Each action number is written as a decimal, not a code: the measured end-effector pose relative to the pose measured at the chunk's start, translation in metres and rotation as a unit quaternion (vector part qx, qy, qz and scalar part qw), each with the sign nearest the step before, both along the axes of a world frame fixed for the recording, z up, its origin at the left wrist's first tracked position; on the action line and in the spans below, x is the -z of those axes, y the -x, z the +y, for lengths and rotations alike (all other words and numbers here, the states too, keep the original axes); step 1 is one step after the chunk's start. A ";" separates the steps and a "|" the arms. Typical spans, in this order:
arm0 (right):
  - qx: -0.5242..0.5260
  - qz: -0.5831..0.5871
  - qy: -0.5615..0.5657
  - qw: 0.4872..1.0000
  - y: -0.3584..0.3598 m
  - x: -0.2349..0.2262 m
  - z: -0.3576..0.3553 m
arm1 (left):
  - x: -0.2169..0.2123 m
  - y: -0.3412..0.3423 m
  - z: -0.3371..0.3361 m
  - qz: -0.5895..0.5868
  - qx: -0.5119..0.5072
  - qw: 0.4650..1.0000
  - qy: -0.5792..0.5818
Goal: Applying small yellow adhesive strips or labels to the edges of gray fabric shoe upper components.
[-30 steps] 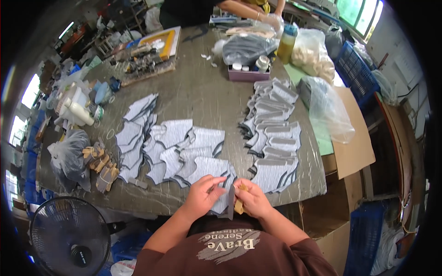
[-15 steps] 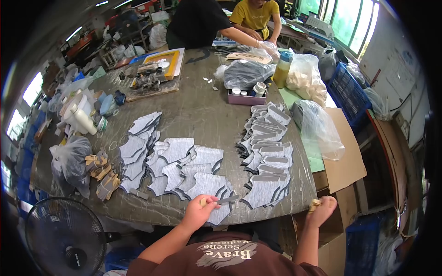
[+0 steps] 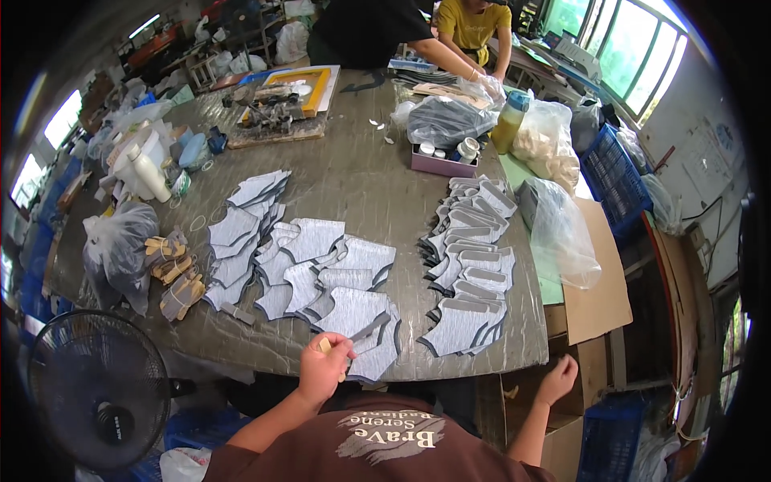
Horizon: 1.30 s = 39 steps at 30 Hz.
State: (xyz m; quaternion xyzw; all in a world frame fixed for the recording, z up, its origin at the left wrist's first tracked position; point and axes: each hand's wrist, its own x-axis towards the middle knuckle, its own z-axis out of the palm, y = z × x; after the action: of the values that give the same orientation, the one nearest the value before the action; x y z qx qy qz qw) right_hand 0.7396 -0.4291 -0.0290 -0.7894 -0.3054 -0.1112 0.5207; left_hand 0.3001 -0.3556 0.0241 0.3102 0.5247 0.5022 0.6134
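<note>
Pinching a slim grey strip (image 3: 372,328) between thumb and fingers, the left hand (image 3: 320,369) also grips a tan piece (image 3: 325,345), with the strip's free end over the nearest pale grey panels (image 3: 345,309) at the front of the table (image 3: 377,177). Holding both at once could be the weak point: if the fingers loosen for one, the other might slip, and a careless sweep of the strip could skew the overlapping panels. Those lying closest to the table's edge look easiest to knock off. The right hand (image 3: 560,381) is off the table's right corner, by an open cardboard box (image 3: 593,365); its fingers curl inward, but I cannot tell whether they clasp anything. Whether the strip touches the panels is unclear, and its near end is hidden in the grip. A small tan scrap (image 3: 511,392) by the box is too blurred to place, and the box's inside is dark.
</note>
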 end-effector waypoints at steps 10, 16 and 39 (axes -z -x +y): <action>-0.633 -0.189 0.195 0.725 0.259 -0.068 0.070 | -0.014 0.020 0.006 0.041 -0.082 0.995 -0.033; -0.694 -0.245 0.221 0.640 0.258 -0.063 0.080 | 0.000 0.059 0.006 0.045 -0.128 0.990 -0.039; -0.729 -0.198 0.183 0.628 0.267 -0.062 0.107 | -0.025 0.063 0.054 0.190 0.089 0.977 0.020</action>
State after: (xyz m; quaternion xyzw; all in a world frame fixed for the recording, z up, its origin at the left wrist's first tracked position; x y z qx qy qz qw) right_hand 0.4726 -0.3224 0.0329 -0.3466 -0.8915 0.2093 0.2031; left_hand 0.2372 -0.3011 0.0495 0.4333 0.6119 0.3668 0.5508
